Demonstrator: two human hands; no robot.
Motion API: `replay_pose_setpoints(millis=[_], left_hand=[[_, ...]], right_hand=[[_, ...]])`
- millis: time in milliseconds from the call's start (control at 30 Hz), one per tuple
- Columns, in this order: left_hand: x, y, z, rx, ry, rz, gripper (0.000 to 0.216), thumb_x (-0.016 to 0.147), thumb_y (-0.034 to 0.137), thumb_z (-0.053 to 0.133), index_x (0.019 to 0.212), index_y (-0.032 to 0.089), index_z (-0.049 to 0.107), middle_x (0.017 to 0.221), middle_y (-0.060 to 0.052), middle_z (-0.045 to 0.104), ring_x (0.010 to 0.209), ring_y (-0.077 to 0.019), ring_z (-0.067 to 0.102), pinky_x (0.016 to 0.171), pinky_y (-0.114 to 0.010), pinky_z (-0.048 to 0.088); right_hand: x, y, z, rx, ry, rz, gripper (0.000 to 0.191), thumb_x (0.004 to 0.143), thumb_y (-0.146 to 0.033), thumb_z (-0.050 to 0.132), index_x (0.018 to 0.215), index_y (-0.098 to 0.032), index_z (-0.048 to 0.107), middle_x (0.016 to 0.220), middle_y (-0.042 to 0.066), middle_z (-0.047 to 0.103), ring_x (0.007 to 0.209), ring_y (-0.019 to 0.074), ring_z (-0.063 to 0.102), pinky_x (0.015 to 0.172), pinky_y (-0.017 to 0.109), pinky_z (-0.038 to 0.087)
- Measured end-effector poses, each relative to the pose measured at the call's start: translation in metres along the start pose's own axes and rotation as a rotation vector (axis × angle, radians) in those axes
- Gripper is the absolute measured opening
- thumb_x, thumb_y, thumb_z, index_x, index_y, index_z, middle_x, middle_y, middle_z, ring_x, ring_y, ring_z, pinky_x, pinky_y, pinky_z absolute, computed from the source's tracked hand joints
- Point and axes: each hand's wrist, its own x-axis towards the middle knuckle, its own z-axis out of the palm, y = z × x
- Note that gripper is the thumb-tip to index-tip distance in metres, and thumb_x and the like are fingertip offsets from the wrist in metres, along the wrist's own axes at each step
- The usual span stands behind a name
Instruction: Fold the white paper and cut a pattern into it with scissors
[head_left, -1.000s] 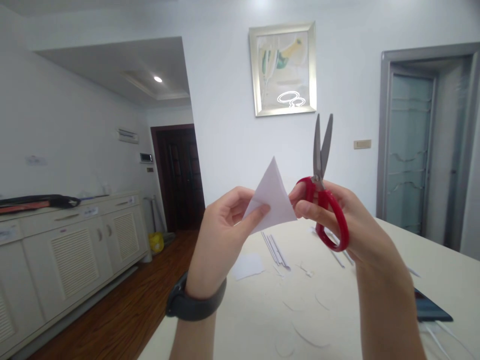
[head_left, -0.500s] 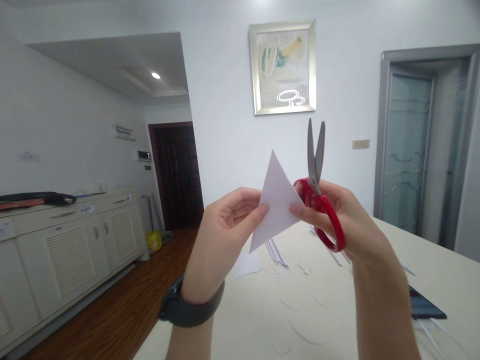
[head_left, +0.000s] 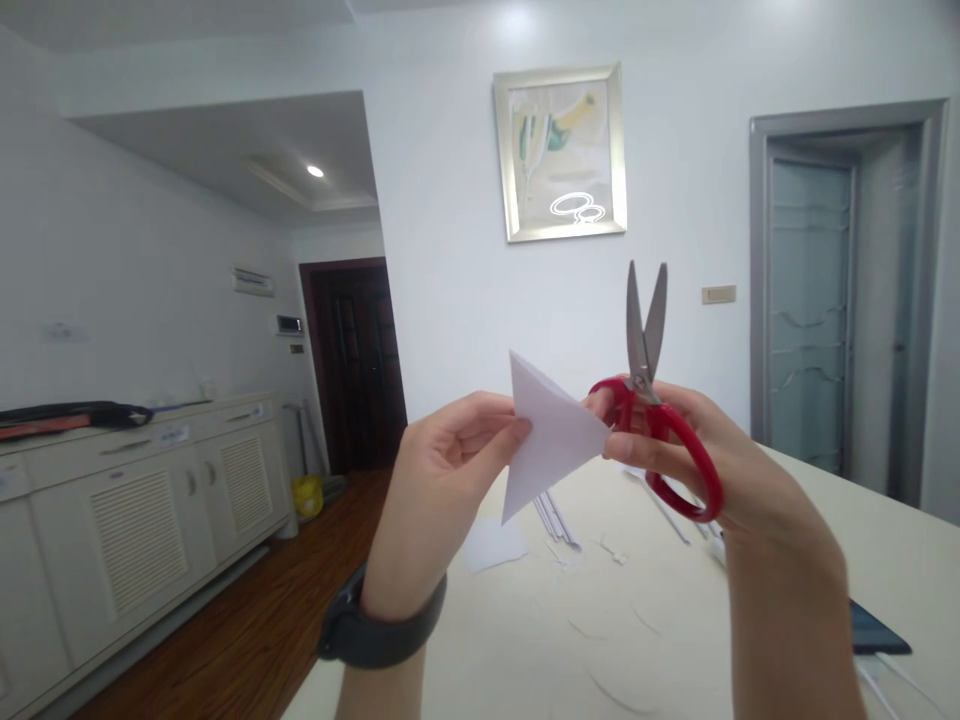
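A white paper triangle [head_left: 555, 450], seemingly folded into layers, is held up above the table. My left hand [head_left: 450, 450] pinches its left edge between thumb and fingers; a black band circles that wrist. At the triangle's right corner, the thumb and fingertip of my right hand [head_left: 739, 490] grip the paper. Red-handled scissors [head_left: 641, 378] hang on the same hand, with fingers through the handles. Their blades point upward and stand slightly apart, clear of the paper.
On the cream table [head_left: 517, 650] lie thin rolled paper sticks [head_left: 555, 525], a white paper piece [head_left: 495, 546] and curved paper slivers [head_left: 622, 695]. A dark flat device [head_left: 879, 630] with white cables rests at the right. A white cabinet [head_left: 150, 530] stands left.
The triangle has turned, its top tip swinging left and one corner now pointing right. My right hand has shifted right with the scissors, its grip now at that corner.
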Motion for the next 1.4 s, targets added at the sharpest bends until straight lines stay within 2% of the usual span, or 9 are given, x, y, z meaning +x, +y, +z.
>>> replay_pose_setpoints(millis=[133,300,467,633,833,1000,1133,1267,1400], left_hand=[[0.002,0.002,0.006,0.007,0.025,0.014,0.007,0.081,0.028,0.066,0.082,0.022,0.071,0.081,0.000,0.072,0.075,-0.0161,0.067,0.069,-0.025,0.054],[0.003,0.003,0.012,-0.017,0.016,0.037,0.007,0.082,0.025,0.066,0.079,0.022,0.072,0.085,0.001,0.072,0.079,-0.0146,0.067,0.071,-0.022,0.053],[0.003,0.005,0.014,-0.039,-0.079,0.012,0.015,0.085,0.027,0.061,0.096,0.024,0.071,0.090,0.000,0.073,0.080,-0.0155,0.067,0.070,-0.023,0.053],[0.004,0.003,0.015,-0.125,-0.226,-0.014,0.025,0.088,0.024,0.057,0.111,0.026,0.066,0.098,-0.001,0.073,0.087,-0.0172,0.067,0.077,-0.026,0.053],[0.004,0.004,0.006,-0.069,-0.212,0.071,0.020,0.086,0.016,0.058,0.091,0.027,0.074,0.081,0.003,0.071,0.073,-0.0106,0.062,0.063,-0.017,0.046],[-0.001,0.001,-0.005,-0.027,-0.233,0.044,0.034,0.087,0.006,0.047,0.081,0.026,0.074,0.085,0.002,0.070,0.071,-0.0121,0.059,0.056,-0.020,0.040],[-0.003,0.001,-0.007,0.078,-0.187,0.015,0.038,0.085,0.005,0.042,0.080,0.026,0.073,0.082,0.003,0.068,0.058,-0.0095,0.051,0.047,-0.021,0.032],[-0.002,0.006,-0.002,0.163,-0.163,0.014,0.040,0.083,0.004,0.039,0.081,0.026,0.072,0.077,0.004,0.067,0.052,-0.0082,0.046,0.044,-0.021,0.029],[0.000,0.009,0.003,0.206,-0.193,0.021,0.041,0.084,0.004,0.038,0.082,0.026,0.072,0.081,0.005,0.067,0.059,-0.0085,0.049,0.048,-0.021,0.032]], right_hand=[[0.003,0.001,-0.003,0.000,-0.022,-0.024,0.012,0.083,-0.030,0.067,0.080,-0.022,0.059,0.074,0.000,0.054,0.067,0.0135,0.046,0.058,0.024,0.037],[0.007,0.003,-0.004,-0.028,-0.018,0.018,0.006,0.083,-0.020,0.066,0.081,-0.020,0.060,0.068,-0.003,0.050,0.057,0.0091,0.040,0.049,0.021,0.030],[0.008,0.007,-0.003,-0.081,0.098,-0.007,0.007,0.083,-0.017,0.064,0.078,-0.020,0.060,0.061,-0.005,0.047,0.052,0.0076,0.039,0.046,0.020,0.030],[0.006,0.006,-0.001,-0.059,0.074,-0.016,0.010,0.079,-0.013,0.067,0.081,-0.020,0.060,0.072,-0.003,0.055,0.062,0.0094,0.047,0.053,0.020,0.038],[0.005,0.003,0.000,-0.005,0.044,-0.054,0.005,0.086,-0.018,0.062,0.086,-0.022,0.064,0.075,0.000,0.056,0.066,0.0111,0.049,0.056,0.022,0.040],[0.004,0.005,-0.001,-0.013,0.074,-0.083,0.009,0.085,-0.017,0.064,0.088,-0.025,0.067,0.087,0.000,0.062,0.083,0.0152,0.057,0.068,0.023,0.046],[0.003,0.004,-0.004,-0.042,0.066,-0.097,0.005,0.086,-0.025,0.066,0.089,-0.025,0.069,0.088,0.000,0.066,0.080,0.0131,0.059,0.070,0.021,0.047],[0.002,0.003,-0.006,-0.092,0.115,-0.035,0.009,0.086,-0.032,0.065,0.090,-0.025,0.068,0.077,-0.001,0.063,0.071,0.0114,0.057,0.060,0.020,0.045],[0.005,0.004,-0.005,-0.094,0.127,0.024,0.007,0.081,-0.023,0.070,0.082,-0.021,0.063,0.071,-0.004,0.057,0.061,0.0081,0.048,0.051,0.018,0.038]])
